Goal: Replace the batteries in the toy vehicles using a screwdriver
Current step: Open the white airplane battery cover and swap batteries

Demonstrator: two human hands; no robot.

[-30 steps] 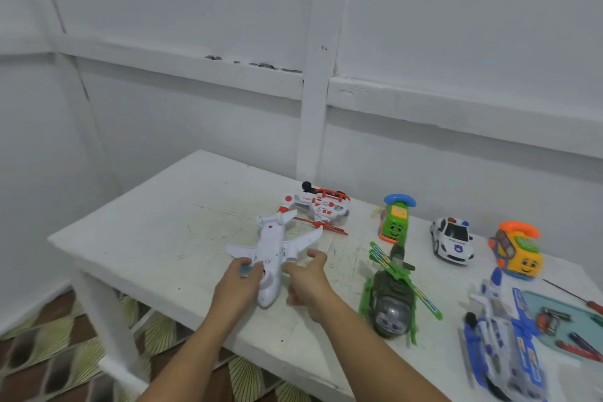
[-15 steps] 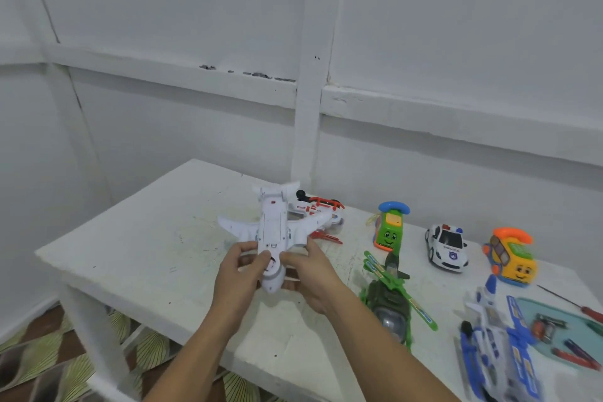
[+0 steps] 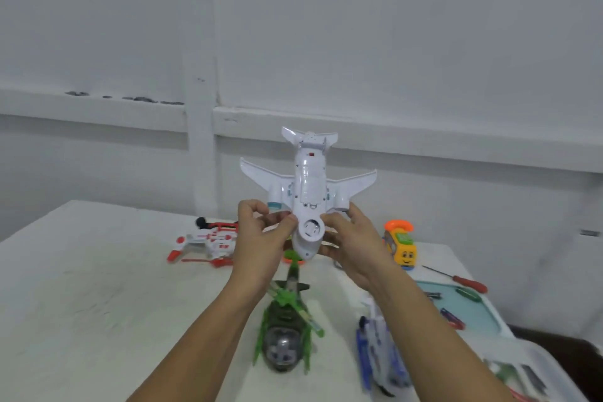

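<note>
A white toy airplane [image 3: 308, 186] is held up in the air above the table, belly toward me, nose down and tail up. My left hand [image 3: 261, 240] grips its left side near the nose, thumb and fingers curled onto the body. On the other side my right hand [image 3: 350, 245] holds the fuselage with fingers wrapped behind it. A red-handled screwdriver [image 3: 463, 279] lies on the table at the right, beside a teal tray [image 3: 470, 310] with small tools.
On the white table [image 3: 81, 303] lie a red-and-white toy helicopter [image 3: 205, 243], a green helicopter [image 3: 287, 326] near the front, a blue-and-white plane [image 3: 378, 356], and a yellow-orange toy [image 3: 401, 245]. A clear box [image 3: 535, 372] is at the lower right.
Both hands lifted the airplane off the table and turned it belly toward me, raising it higher. The camera shifted right.
</note>
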